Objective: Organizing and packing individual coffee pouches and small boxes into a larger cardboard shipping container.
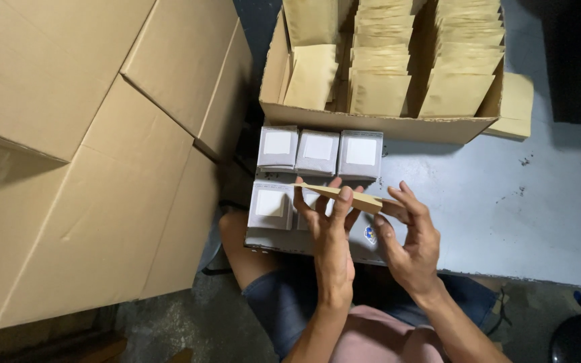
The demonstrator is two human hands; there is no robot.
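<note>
My left hand [329, 225] and my right hand [408, 235] together hold a flat brown paper envelope [352, 197], seen nearly edge-on, above the near edge of the table. The left thumb and fingers pinch its middle; the right fingers grip its right end. Just beyond and under the hands lie stacks of grey packets with white labels [318, 152], in two rows. Further back stands an open cardboard box [371, 124] holding several rows of upright brown envelopes [379, 91].
A large cardboard carton [82, 148] with open flaps fills the left side, beside the table. The pale grey tabletop [506, 215] stretches to the right. A loose brown envelope [516, 104] leans outside the box's right wall. My knees and the floor show below.
</note>
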